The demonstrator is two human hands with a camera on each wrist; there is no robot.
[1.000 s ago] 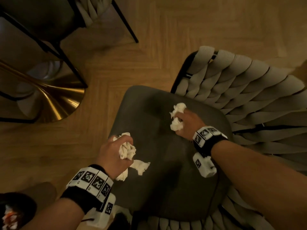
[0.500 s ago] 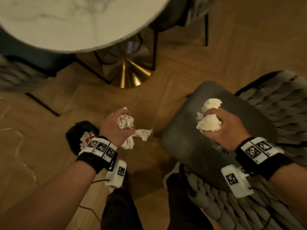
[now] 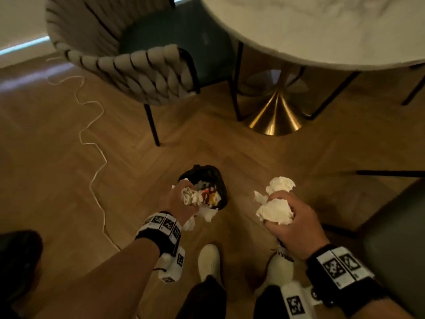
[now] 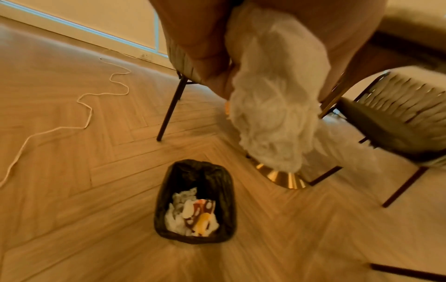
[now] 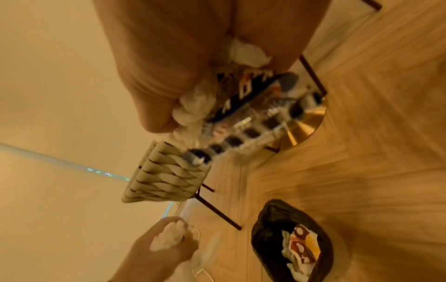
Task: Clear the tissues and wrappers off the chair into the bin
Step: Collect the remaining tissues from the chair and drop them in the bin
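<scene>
My left hand (image 3: 181, 201) grips a wad of white tissues (image 3: 192, 196) directly over the small bin (image 3: 207, 176), which is lined with a black bag and holds tissues and colourful wrappers (image 4: 198, 217). In the left wrist view the tissues (image 4: 272, 106) hang from my fingers above the bin (image 4: 195, 202). My right hand (image 3: 292, 222) holds crumpled white tissues (image 3: 274, 210) to the right of the bin; the right wrist view shows a blue printed wrapper (image 5: 248, 103) clutched with them. The dark chair seat (image 3: 395, 238) is at the right edge.
A round marble table (image 3: 322, 26) on a gold pedestal (image 3: 276, 113) stands ahead. A woven-back chair with a teal seat (image 3: 142, 65) stands far left. A white cord (image 3: 92, 139) snakes across the wooden floor. My shoes (image 3: 209, 261) stand just behind the bin.
I have turned left from the chair toward the bin. Both hands carried their tissues off the seat; the left hand has come over the bin and the right hand has drawn beside it.
</scene>
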